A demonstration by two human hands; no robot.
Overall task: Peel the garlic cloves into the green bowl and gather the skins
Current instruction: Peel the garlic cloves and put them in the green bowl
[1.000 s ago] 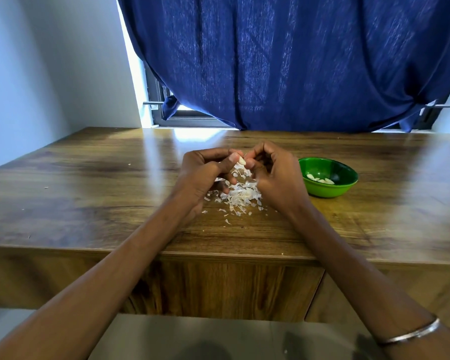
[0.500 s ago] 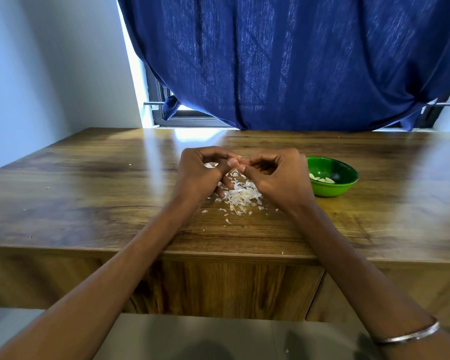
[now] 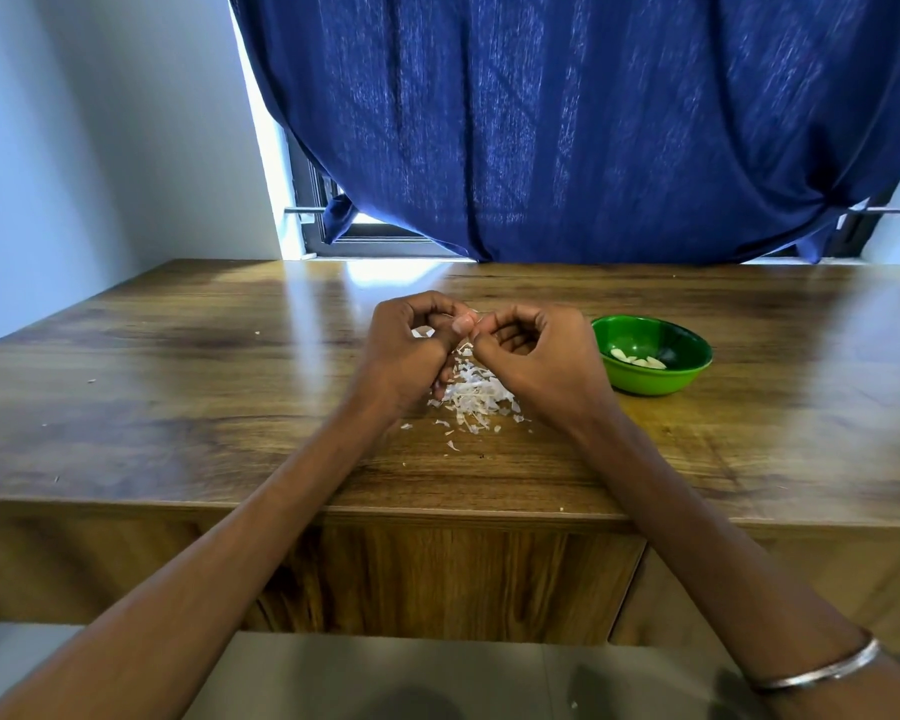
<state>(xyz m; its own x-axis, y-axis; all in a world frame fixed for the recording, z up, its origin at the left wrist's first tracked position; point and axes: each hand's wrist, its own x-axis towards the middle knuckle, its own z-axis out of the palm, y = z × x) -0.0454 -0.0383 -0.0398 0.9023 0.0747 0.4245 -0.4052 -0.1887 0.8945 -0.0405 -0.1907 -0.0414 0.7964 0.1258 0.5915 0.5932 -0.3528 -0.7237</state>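
Green bowl (image 3: 651,379) on the wooden table (image 3: 178,387), holding a few pale peeled cloves (image 3: 637,359); just left of it, the left hand (image 3: 411,350) and right hand (image 3: 536,356) meet fingertip to fingertip, pinching a garlic clove almost wholly hidden between them. Below the hands, left of the bowl, lies a loose heap of thin white skins (image 3: 476,394); being papery and light, they would likely scatter across the table if brushed by a wrist, and the small clove could slip from the pinch

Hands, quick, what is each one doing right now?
Left hand: fingers curled, pinching something small, most likely a garlic clove, though it is hidden.
Right hand: fingers curled, pinching at the same spot.
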